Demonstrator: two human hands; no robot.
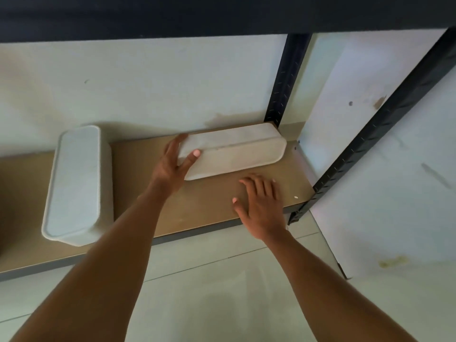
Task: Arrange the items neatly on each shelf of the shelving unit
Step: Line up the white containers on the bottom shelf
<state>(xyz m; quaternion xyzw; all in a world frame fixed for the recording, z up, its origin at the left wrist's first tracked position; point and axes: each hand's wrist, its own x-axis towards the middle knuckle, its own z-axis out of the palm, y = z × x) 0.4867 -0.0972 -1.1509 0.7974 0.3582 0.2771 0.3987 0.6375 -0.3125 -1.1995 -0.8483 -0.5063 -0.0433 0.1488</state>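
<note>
A long white bin (237, 154) lies on its side at the back right of the brown shelf board (148, 198), its far end against the rear post. My left hand (174, 164) grips its left end, thumb on the front face and fingers behind. My right hand (261, 206) hovers open, fingers spread, just in front of the bin and not touching it. A second white bin (76, 183) stands upside down at the left of the shelf, reaching over the front edge.
Dark metal posts (283, 90) stand at the back right and at the front right corner (385, 134). The shelf above (222, 13) spans the top of the view. A pale wall is behind, and a tiled floor (222, 292) lies below.
</note>
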